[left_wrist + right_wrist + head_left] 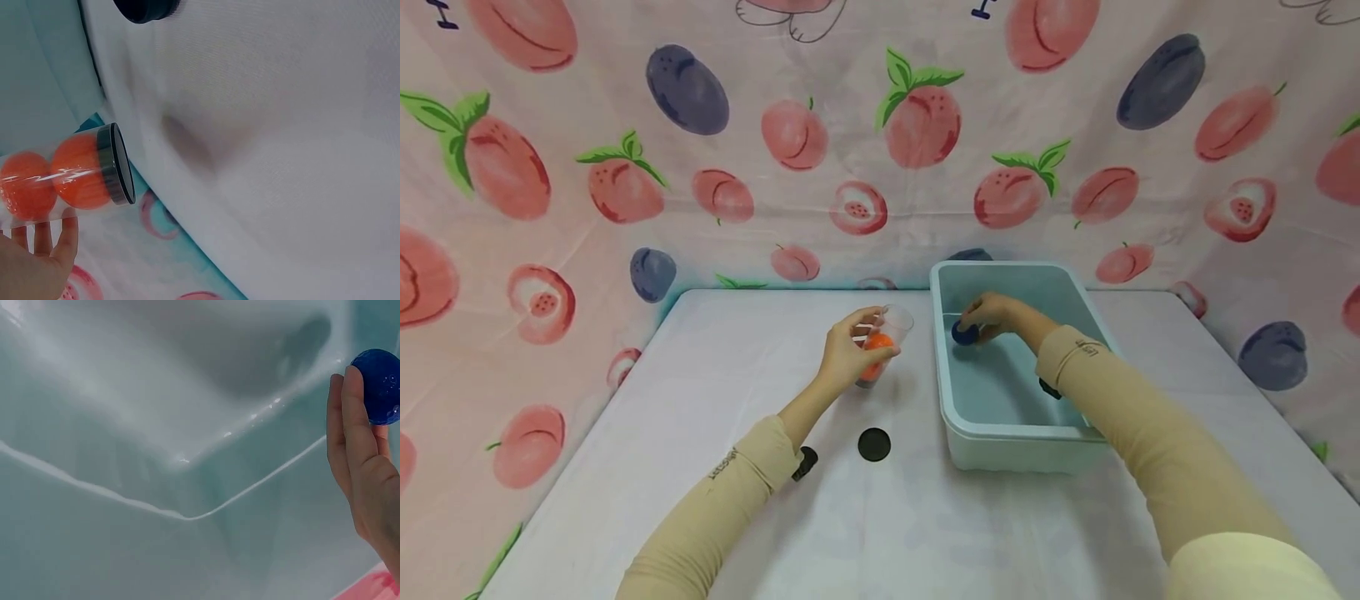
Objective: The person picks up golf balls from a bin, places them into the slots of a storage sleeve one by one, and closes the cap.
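The left hand [844, 352] grips a tilted clear tube [898, 317]; the right hand [991, 313] pinches a blue ball [965, 333] within the pale tub [1018, 450], right of the left hand. A light, steady hold on the tube and a fingertip pinch would seem best. The ball is deep and glossy; two orange balls [80, 174] sit above the tube's dark base; nearer the wearer than the left hand, a black disc [874, 445] on the surface [970, 533]

Blue ball [962, 336] partly behind fingers [976, 312]

From here I see a glossy plastic tube [66, 175]. The bin [1026, 448] looks smooth plastic, the backdrop [850, 150] matt cloth.
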The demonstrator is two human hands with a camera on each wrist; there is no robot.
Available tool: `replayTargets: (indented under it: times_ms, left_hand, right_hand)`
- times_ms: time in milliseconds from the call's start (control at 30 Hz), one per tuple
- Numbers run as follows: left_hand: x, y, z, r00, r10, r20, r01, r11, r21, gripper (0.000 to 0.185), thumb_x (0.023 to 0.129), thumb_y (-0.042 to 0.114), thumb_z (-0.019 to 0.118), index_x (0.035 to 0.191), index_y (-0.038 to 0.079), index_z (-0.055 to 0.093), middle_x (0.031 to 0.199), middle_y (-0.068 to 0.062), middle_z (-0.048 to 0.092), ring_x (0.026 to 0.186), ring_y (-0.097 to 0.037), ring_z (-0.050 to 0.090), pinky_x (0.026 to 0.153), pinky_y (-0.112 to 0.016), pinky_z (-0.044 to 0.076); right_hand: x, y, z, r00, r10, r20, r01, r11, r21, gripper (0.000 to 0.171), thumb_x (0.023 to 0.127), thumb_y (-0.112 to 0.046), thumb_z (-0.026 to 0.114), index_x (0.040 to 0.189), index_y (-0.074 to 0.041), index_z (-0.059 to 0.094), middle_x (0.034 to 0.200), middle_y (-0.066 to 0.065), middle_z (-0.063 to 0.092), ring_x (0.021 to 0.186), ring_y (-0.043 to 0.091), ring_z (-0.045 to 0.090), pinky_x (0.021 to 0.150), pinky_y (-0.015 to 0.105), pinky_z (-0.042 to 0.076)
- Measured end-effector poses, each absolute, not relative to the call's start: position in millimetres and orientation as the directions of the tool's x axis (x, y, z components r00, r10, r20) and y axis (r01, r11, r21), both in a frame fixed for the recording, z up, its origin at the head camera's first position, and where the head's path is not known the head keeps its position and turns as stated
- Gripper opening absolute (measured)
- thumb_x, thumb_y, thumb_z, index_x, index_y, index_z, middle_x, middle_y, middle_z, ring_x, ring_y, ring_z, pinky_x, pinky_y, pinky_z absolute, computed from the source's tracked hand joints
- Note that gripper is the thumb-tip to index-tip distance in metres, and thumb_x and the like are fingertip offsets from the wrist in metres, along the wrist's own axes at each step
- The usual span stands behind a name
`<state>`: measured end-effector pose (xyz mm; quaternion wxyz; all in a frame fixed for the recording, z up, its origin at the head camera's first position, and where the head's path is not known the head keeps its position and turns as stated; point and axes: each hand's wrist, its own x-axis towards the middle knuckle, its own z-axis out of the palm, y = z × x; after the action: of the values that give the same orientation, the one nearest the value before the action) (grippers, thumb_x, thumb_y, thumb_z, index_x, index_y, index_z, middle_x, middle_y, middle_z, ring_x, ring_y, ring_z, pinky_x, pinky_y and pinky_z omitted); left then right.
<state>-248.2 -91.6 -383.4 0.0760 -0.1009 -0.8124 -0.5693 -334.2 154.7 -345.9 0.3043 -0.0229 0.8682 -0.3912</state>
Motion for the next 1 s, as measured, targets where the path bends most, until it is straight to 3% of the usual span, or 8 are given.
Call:
replayTargets:
  times_ms: [167, 367, 633, 1000]
  left_hand:
    - [-249, -91, -383, -0.966, 0.074, 0.246, 0.257, 0.33, 0.908, 0.056, 0.071, 0.009, 0.081, 0.123, 0.012, 0.06, 0.115, -0.013, 0.063, 0.1, -0.03, 0.059, 0.091, -0.041, 0.051]
    - [-249, -89, -384, -0.971, 0.079, 0.226, 0.239, 0.327, 0.914, 0.058, 0.071, 0.009, 0.082, 0.124, 0.012, 0.06, 0.115, -0.014, 0.062, 0.101, -0.03, 0.059, 0.088, -0.04, 0.052]
    - [-250, -87, -378, -0.964, 0.079, 0.252, 0.264, 0.315, 0.912, 0.057, 0.071, 0.008, 0.082, 0.123, 0.011, 0.06, 0.115, -0.014, 0.064, 0.102, -0.03, 0.059, 0.091, -0.041, 0.05]
    - [-249, -85, -379, -0.963, 0.086, 0.255, 0.269, 0.318, 0.909, 0.057, 0.07, 0.009, 0.082, 0.123, 0.011, 0.061, 0.115, -0.013, 0.065, 0.104, -0.028, 0.059, 0.091, -0.04, 0.051]
  right_hand:
    - [-333, 158, -338, -0.822, -0.297, -0.486, 0.199, 0.65, -0.733, 0.05, 0.094, -0.01, 0.054, 0.135, 0.013, 0.036, 0.136, 0.033, 0.04, 0.106, 0.031, 0.056, 0.099, 0.042, 0.046]
    - [-326, 166, -324, -0.815, -0.338, -0.472, 0.222, 0.569, -0.791, 0.054, 0.095, -0.011, 0.052, 0.138, 0.012, 0.031, 0.137, 0.029, 0.038, 0.085, 0.015, 0.056, 0.092, 0.034, 0.052]
    - [-320, 174, -299, -0.839, -0.34, -0.425, 0.238, 0.472, -0.849, 0.053, 0.097, -0.016, 0.051, 0.14, 0.008, 0.031, 0.142, 0.029, 0.033, 0.094, 0.018, 0.058, 0.09, 0.03, 0.052]
    - [-307, 166, -282, -0.839, -0.38, -0.39, 0.281, 0.312, -0.908, 0.048, 0.098, -0.017, 0.049, 0.138, 0.005, 0.033, 0.147, 0.027, 0.026, 0.094, 0.018, 0.06, 0.084, 0.027, 0.055]
